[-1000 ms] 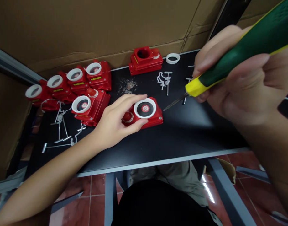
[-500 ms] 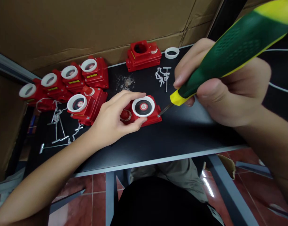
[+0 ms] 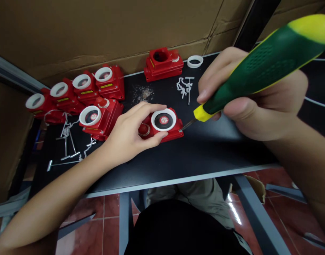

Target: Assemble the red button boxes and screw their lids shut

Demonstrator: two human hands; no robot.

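A red plastic housing point(image 3: 167, 131) with a white ring around a black disc lies on the black table point(image 3: 204, 152). My left hand point(image 3: 130, 132) grips it from the left, fingers curled over its top and front edge. My right hand point(image 3: 257, 102) is wrapped round the green and yellow handle of a screwdriver point(image 3: 252, 67). The metal tip touches the housing's front right corner.
Several finished red housings point(image 3: 82, 92) are bunched at the table's left. An open red housing point(image 3: 162, 63) and a loose white ring point(image 3: 195, 61) sit at the back by the cardboard wall. White plastic scraps point(image 3: 185, 88) and metal pins point(image 3: 64, 156) lie scattered.
My right hand has brought the screwdriver left and down, from clear of the housing until its tip rests on the front right corner. My left hand has kept its hold.
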